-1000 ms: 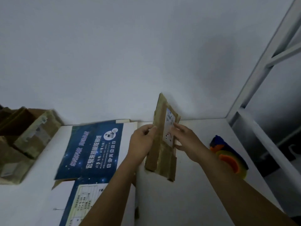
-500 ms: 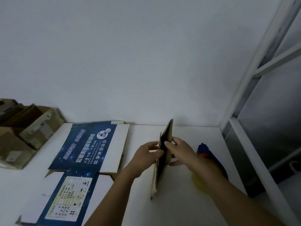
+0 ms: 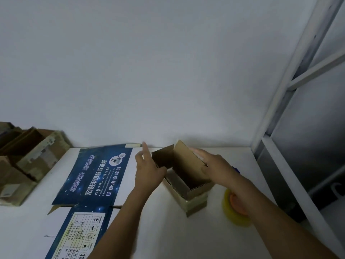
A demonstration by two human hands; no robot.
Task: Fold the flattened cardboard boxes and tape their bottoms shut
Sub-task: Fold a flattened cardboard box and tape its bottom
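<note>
We're bracing the cardboard box (image 3: 194,194) between left hand (image 3: 147,171) and right hand (image 3: 216,167), both flat-fingered and gripping nothing, so uneven pressure is risking it collapsing flat.

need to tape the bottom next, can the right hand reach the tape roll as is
Probably yes: the tape roll lies on the table under the wrist of the right hand, beside the box, nothing between. It must first leave the box.

The left forearm (image 3: 119,219) and the right forearm (image 3: 270,219), both bare, reach forward and converge. The left hand (image 3: 147,170) stands upright with its fingers straight and pointing up, palm turned inward. The right hand (image 3: 217,168) is extended flat, palm facing the left hand.
</note>
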